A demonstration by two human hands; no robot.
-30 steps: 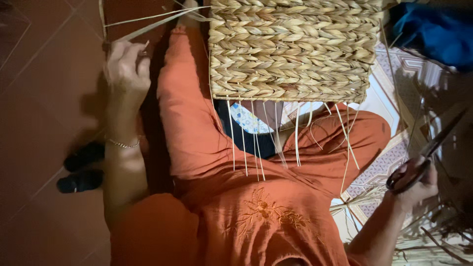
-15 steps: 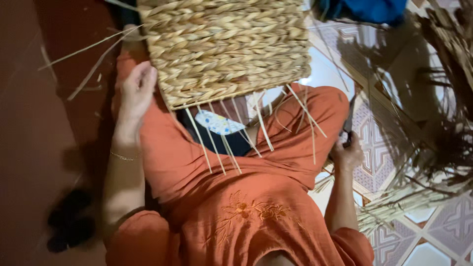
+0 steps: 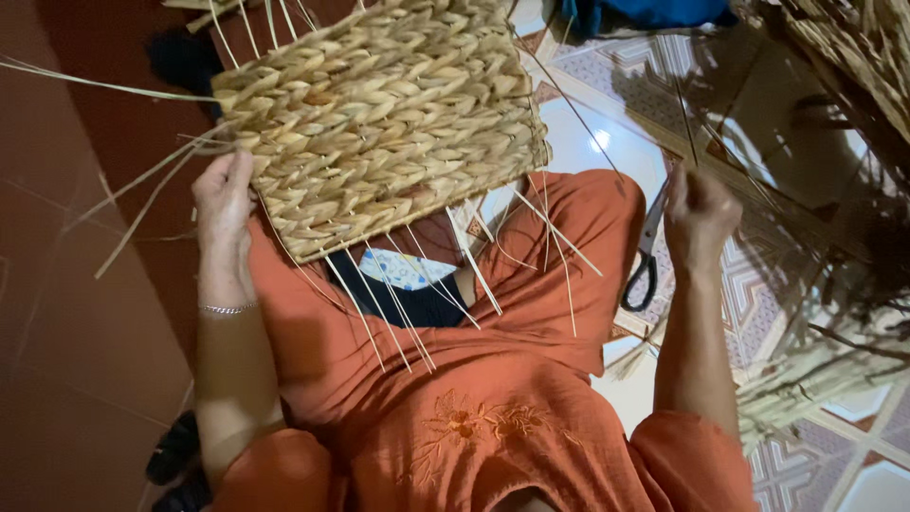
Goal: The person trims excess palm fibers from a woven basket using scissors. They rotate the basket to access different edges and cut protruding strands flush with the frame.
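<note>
Across my lap, at twelve o'clock, the woven basket shows a closely plaited body; loose straw ends remain untrimmed. My left hand grips its edge; my right hand clasps scissors at three o'clock.

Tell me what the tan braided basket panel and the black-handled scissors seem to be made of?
Tan braided basket panel: probably dried plant fibre, matt; thick twisted plaits with stiff straw-like ends sticking out. Black-handled scissors: blades look like grey metal; the dark handle loops may be plastic, hard to tell.
</note>
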